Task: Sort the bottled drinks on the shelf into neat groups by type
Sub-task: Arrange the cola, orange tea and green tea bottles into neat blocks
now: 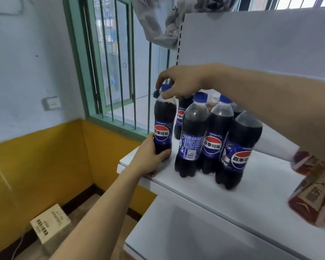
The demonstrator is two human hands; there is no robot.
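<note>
Dark cola fills the bottle (164, 126) held upright at the left end of the white shelf (242, 201). Her left hand (150, 156) wraps its base; the right hand (178, 81) pinches its blue cap from above. Under the right forearm, just right of the held bottle, stands a cluster of matching bottles (212, 139). Red-labelled bottles (311, 192) blur further right.

Red-labelled bottles (315, 192) at right blurred, cut by edge; rear cola bottles (212, 102) hidden behind right forearm (270, 102)
</note>
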